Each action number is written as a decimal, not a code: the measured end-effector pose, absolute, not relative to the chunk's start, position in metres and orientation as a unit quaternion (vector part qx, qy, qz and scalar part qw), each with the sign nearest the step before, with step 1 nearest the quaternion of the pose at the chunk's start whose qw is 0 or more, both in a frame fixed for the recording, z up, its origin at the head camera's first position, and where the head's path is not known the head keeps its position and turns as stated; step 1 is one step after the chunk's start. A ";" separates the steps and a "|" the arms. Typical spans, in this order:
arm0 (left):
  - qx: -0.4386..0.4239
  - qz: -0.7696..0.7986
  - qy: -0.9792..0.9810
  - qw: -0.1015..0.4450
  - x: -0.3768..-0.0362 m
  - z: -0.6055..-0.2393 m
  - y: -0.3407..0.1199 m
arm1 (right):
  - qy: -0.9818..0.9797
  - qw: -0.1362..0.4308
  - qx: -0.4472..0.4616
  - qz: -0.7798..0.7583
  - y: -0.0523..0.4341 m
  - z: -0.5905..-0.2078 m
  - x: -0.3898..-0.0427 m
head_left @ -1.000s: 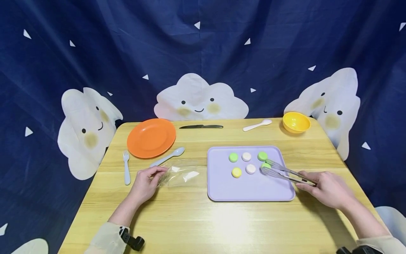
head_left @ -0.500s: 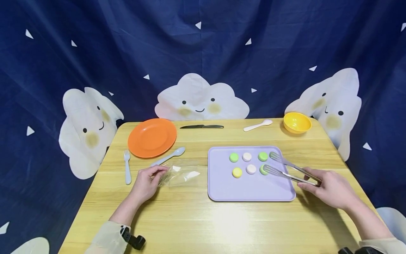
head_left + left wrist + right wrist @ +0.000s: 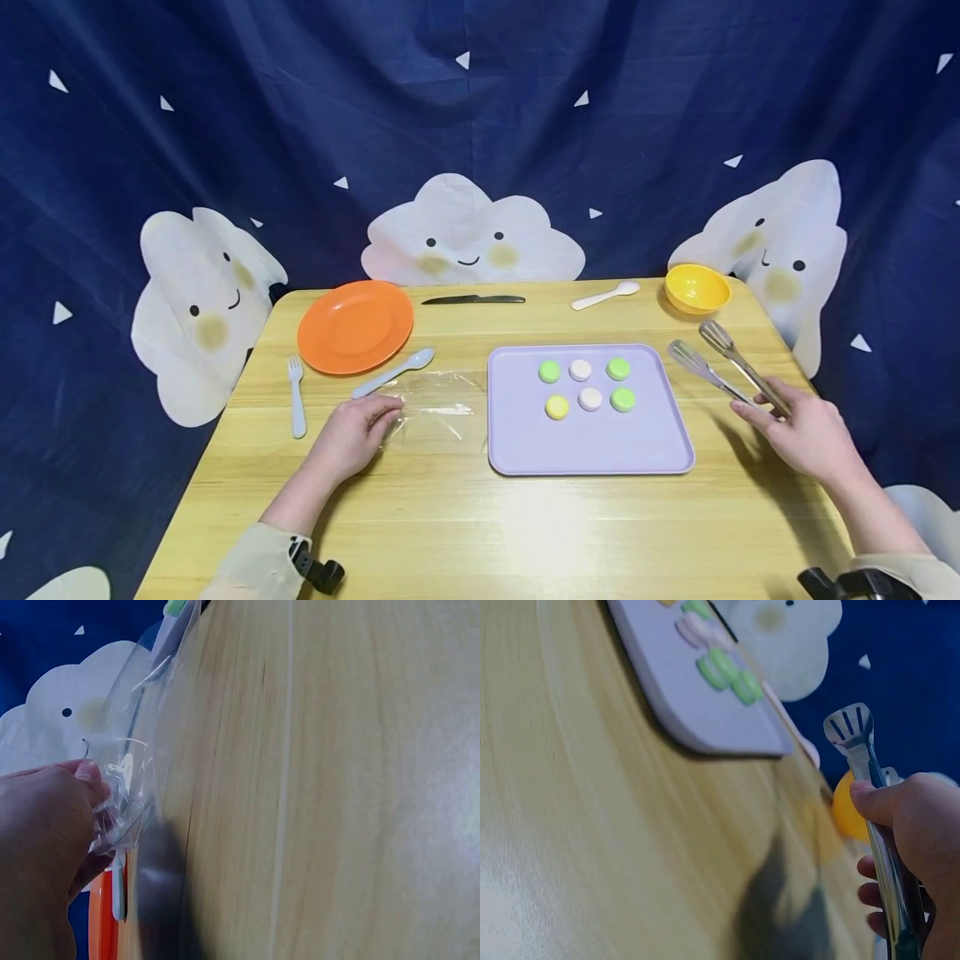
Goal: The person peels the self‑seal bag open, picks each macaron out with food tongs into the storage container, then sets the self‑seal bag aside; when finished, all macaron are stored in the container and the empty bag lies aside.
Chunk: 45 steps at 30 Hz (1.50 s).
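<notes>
Between thumb and fingers, my left hand point(image 3: 360, 437) pinches one end of a clear plastic bag point(image 3: 438, 408), left of the purple tray point(image 3: 592, 454). In the left wrist view the bag point(image 3: 139, 772) stretches away from the fingertips. My right hand point(image 3: 810, 429) grips metal tongs point(image 3: 738, 367), their two slotted ends spread apart with nothing between them, to the right of the tray. The right wrist view shows the thumb lying along the tongs point(image 3: 885, 855). Six-spot rows on the tray hold several macarons: green point(image 3: 622, 400), white point(image 3: 589, 399) and yellow point(image 3: 557, 407).
An orange plate point(image 3: 356, 327), a blue fork point(image 3: 297, 398) and a blue spoon point(image 3: 393, 372) lie at the left. Along the back edge are a black knife point(image 3: 474, 299), a pale pink spoon point(image 3: 606, 295) and a yellow bowl point(image 3: 697, 290).
The tongs have released a green macaron, spread open and moved right, off the tray. The left hand still pinches the bag, which has shifted slightly.
</notes>
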<state>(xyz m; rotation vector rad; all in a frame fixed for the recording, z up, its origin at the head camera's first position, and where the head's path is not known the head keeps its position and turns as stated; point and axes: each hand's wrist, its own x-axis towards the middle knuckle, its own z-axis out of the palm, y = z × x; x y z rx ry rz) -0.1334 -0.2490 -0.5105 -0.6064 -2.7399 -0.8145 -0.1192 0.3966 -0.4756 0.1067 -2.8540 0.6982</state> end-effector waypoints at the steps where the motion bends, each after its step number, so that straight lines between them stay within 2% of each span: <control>1: -0.207 -0.271 -0.934 0.110 -0.134 -0.511 -0.249 | -0.964 0.103 0.032 0.241 0.398 -0.480 -0.120; 12: -0.205 -0.234 -0.944 0.112 -0.130 -0.514 -0.241 | -0.962 0.094 -0.011 0.255 0.398 -0.507 -0.126; 22: -0.220 -0.193 -0.951 0.094 -0.127 -0.519 -0.236 | -0.965 0.113 -0.002 0.238 0.400 -0.514 -0.123; 31: -0.218 -0.147 -0.961 0.087 -0.124 -0.512 -0.237 | -0.965 0.106 0.007 0.241 0.402 -0.518 -0.126; 38: -0.178 -0.193 -0.951 0.161 -0.131 -0.481 -0.250 | -0.966 0.118 -0.028 0.228 0.396 -0.493 -0.137; 41: -0.153 -0.194 -0.953 0.176 -0.139 -0.459 -0.256 | -0.963 0.121 -0.039 0.236 0.383 -0.470 -0.141; 45: -0.133 -0.179 -0.957 0.184 -0.149 -0.430 -0.257 | -0.958 0.147 0.000 0.246 0.355 -0.438 -0.148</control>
